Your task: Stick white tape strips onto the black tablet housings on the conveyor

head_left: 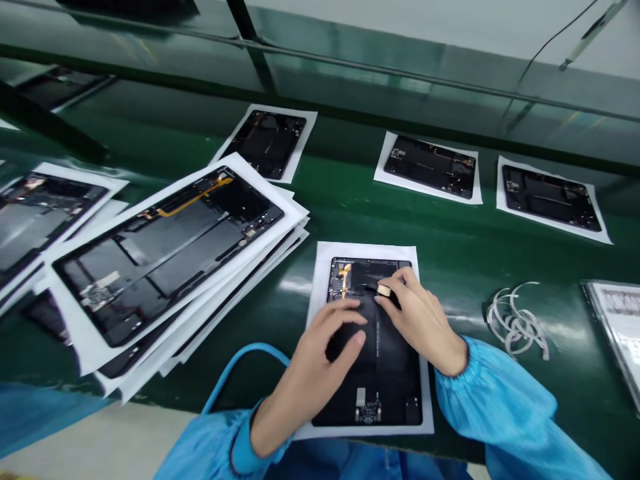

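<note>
A black tablet housing (390,360) with exposed inner parts lies on a white sheet (367,251) in front of me. In its upper part, an orange flex cable (345,279) shows at the left. My right hand (417,317) pinches a small cream-coloured block (384,291) between thumb and fingers, just over the housing's upper right; its exact kind I cannot make out. Over the left side of the housing hovers my left hand (325,347), thumb and fingers apart with nothing between them. A blue wrist strap with a coiled cord (235,367) runs from my left cuff.
Stacked housings on white sheets (170,247) stand at the left, with another stack (45,213) beyond. Several single housings (433,167) lie along the back. Curled white strips (517,320) and a clear-edged tray (617,320) are at the right. A glass-like barrier (350,60) borders the green bench.
</note>
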A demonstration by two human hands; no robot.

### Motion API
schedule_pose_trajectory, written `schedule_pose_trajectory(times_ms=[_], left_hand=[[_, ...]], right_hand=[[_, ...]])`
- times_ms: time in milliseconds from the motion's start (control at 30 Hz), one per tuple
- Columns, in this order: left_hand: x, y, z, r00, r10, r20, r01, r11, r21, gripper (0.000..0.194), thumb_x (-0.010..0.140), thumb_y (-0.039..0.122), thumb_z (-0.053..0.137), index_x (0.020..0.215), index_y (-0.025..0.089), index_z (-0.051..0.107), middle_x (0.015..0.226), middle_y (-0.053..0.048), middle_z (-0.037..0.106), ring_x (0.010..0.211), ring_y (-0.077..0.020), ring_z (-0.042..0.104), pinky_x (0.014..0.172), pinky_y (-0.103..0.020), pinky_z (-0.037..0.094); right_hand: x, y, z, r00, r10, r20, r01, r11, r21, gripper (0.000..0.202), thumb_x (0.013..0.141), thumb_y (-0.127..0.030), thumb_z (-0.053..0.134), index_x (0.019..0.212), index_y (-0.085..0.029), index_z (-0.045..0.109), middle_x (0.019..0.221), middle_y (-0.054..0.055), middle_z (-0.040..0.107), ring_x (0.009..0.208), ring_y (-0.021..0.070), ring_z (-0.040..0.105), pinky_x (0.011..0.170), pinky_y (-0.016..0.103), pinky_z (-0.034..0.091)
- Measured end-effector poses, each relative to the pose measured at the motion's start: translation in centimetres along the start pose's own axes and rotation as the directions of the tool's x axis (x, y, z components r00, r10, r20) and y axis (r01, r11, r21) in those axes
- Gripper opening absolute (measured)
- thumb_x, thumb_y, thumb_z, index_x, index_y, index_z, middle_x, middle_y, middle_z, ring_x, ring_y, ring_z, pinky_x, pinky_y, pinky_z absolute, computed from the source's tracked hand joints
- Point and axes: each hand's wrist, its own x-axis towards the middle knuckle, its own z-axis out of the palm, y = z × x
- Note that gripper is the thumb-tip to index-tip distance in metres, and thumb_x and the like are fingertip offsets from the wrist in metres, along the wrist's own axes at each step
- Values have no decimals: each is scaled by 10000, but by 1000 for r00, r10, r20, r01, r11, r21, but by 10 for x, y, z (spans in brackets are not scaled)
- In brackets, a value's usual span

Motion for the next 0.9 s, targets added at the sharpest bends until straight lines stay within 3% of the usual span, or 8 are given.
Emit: schedule_pose_trajectory(times_ms=[133, 333, 533, 667, 800, 900], left_hand=[[-24, -3, 10, 992, -58, 108, 62, 998, -28, 149, 958, 263, 503, 1014, 269, 641, 1240, -62, 592, 1172, -224, 581, 993, -384, 480], [-25, 6, 24, 988, -33, 152, 50, 993, -110, 157, 953, 215, 503, 1042, 243, 628, 1153, -52, 641, 1076, -187, 622, 964, -327, 496], [-27, 2, 33, 993, 52, 105, -60, 995, 80, 198, 951, 208, 483, 1072, 234, 637, 1188, -80, 627, 1123, -234, 600, 998, -404, 488], [-29, -5, 38, 991, 72, 114, -86, 989, 123, 195, 944, 221, 494, 1041, 241, 662, 1183, -87, 630, 1115, -252, 605, 977, -431, 501], [-26, -8, 40, 997, -4, 79, 7, 999, -39, 197, 948, 300, 518, 1056, 240, 671, 1148, -94, 656, 1094, -252, 612, 983, -430, 491], [-22, -4, 39, 979, -170, 112, 199, 916, -348, 342, 942, 480, 521, 1057, 201, 680, 1026, -102, 701, 966, -240, 658, 889, -389, 538]], right_hand=[[13, 4, 12, 996, -44, 79, 47, 998, -39, 128, 887, -205, 610, 1010, -222, 582, 1016, 39, 571, 794, 176, 636, 588, 270, 469], [12, 15, 15, 997, -65, 44, 62, 996, 56, 90, 890, -150, 593, 934, -221, 563, 946, 14, 570, 843, 172, 623, 668, 275, 471], [4, 9, 15, 999, -25, 49, 24, 1000, 6, 143, 905, -241, 604, 1038, -228, 554, 1042, 37, 561, 833, 181, 621, 638, 287, 458], [10, 3, 17, 997, -9, 82, 2, 997, 81, 114, 883, -172, 619, 977, -214, 569, 1018, 32, 567, 846, 178, 621, 662, 281, 447], [11, -6, 11, 999, -20, 41, 13, 988, 155, 155, 840, -120, 644, 932, -215, 564, 979, 13, 596, 873, 168, 620, 702, 268, 458], [-10, -15, 0, 993, -108, -55, 120, 949, 290, 185, 855, -68, 558, 951, -225, 567, 926, -10, 638, 843, 141, 635, 713, 246, 482]])
